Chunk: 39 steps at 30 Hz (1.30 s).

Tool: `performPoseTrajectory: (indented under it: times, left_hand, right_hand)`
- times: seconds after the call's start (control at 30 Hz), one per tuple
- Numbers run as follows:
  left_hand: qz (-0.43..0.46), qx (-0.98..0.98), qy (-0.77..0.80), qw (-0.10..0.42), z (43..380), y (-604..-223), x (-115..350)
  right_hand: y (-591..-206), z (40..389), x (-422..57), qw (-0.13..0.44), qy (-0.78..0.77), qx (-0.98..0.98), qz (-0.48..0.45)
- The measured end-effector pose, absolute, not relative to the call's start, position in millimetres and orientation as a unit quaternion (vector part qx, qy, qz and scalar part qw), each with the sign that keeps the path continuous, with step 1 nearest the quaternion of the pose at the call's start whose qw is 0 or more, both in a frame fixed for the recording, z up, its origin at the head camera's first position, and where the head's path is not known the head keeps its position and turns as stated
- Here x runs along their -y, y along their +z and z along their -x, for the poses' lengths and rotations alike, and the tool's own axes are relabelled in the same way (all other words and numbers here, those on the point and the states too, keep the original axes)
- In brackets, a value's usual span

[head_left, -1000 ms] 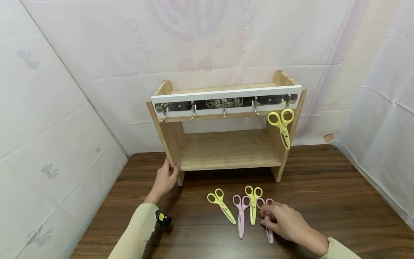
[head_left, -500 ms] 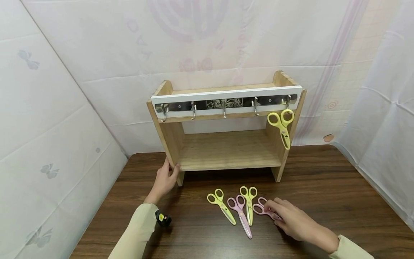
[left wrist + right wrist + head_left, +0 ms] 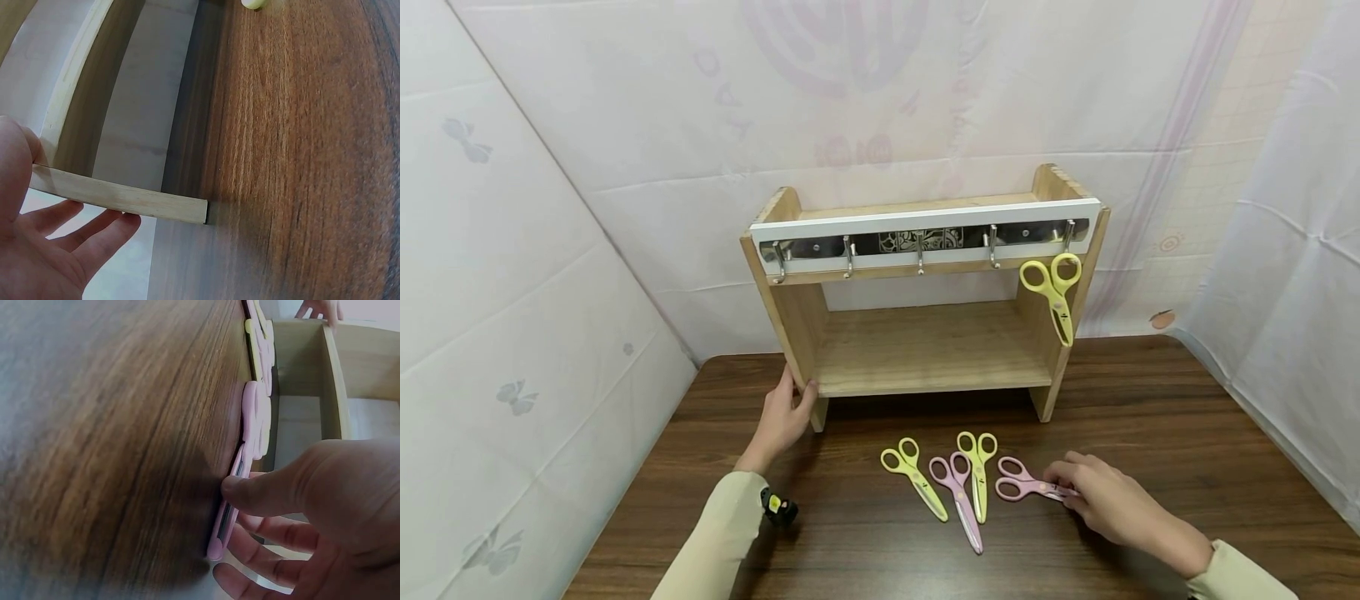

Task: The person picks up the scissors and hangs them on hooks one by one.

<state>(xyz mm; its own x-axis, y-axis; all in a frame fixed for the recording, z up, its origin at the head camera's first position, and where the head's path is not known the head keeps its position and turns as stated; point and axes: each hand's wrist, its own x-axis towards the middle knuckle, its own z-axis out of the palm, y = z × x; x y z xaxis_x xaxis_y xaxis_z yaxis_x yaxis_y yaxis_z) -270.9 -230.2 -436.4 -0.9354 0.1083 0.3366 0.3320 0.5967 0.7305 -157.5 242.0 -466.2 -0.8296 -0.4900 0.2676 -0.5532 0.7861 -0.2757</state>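
My right hand point(image 3: 1108, 500) pinches the blade end of a pair of pink scissors point(image 3: 1036, 485) at the front right; the handle loops point left. In the right wrist view, the thumb and fingers hold these scissors point(image 3: 217, 545) low over the tabletop. My left hand point(image 3: 781, 415) grips the left side panel of a wooden shelf point(image 3: 932, 350), thumb in front and fingers behind the panel point(image 3: 119, 194). To the left of the held pair lie yellow scissors point(image 3: 979, 477), pink scissors point(image 3: 962, 497) and another yellow pair point(image 3: 917, 475). Yellow scissors point(image 3: 1060, 308) hang from the rightmost hook.
A white rail point(image 3: 925, 215) with a metal strip and several hooks point(image 3: 921, 258) spans the shelf's upper front. The shelf stands on a dark wooden table point(image 3: 850, 550). White patterned cloth point(image 3: 625, 167) hangs behind and at both sides.
My right hand has shifted right, turning the held pink scissors from pointing toward me to lying sideways. The neighbouring pink and yellow scissors have slid slightly left. My left hand stays put.
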Motion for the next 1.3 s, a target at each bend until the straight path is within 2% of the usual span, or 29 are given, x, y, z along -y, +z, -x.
performPoseTrajectory:
  times: [0.4, 0.83, 1.07, 1.3]
  left_hand:
    - [0.124, 0.884, -0.431, 0.131, 272.2, -440.3, 230.0]
    - [0.13, 0.885, -0.425, 0.14, 271.5, -439.2, 229.9]
    - [0.129, 0.886, -0.423, 0.141, 271.4, -439.5, 230.6]
    - [0.128, 0.887, -0.42, 0.146, 271.9, -438.0, 230.6]
  right_hand:
    - [-466.0, 159.1, -244.7, 0.106, 0.183, 0.945, -0.25]
    - [-462.9, 157.5, -245.3, 0.085, 0.172, 0.954, -0.229]
    - [-449.0, 161.6, -249.0, 0.122, 0.148, 0.95, -0.245]
    - [-413.3, 170.8, -248.8, 0.155, 0.135, 0.945, -0.254]
